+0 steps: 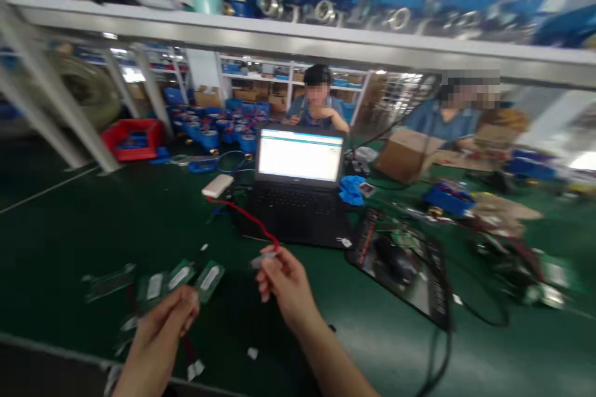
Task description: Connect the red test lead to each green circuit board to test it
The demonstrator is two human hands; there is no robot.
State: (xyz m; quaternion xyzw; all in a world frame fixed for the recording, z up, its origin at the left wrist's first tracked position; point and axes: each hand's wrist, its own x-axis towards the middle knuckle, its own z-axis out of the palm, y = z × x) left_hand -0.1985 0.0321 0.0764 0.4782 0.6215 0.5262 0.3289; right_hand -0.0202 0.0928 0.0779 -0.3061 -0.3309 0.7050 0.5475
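A red cable (249,216) runs from a white box-shaped device (218,186) beside the laptop to my right hand (289,285). The fingers of that hand are closed on a small grey connector (263,258) at the cable's end. My left hand (168,317) is closed in a pinch in front of several green circuit boards with white labels, such as the one by its fingertips (210,281). A thin dark lead with a white tip (203,247) sticks up beyond it, and a dark wire with white plugs (195,369) hangs below. What the left fingers grip is hidden.
An open laptop (298,198) stands on the green table. On the right, a black mouse (395,259) lies on a mat (437,298), near cables and boards. A red bin (133,139) and blue parts stand behind. Two people sit opposite; a shelf (298,34) crosses above.
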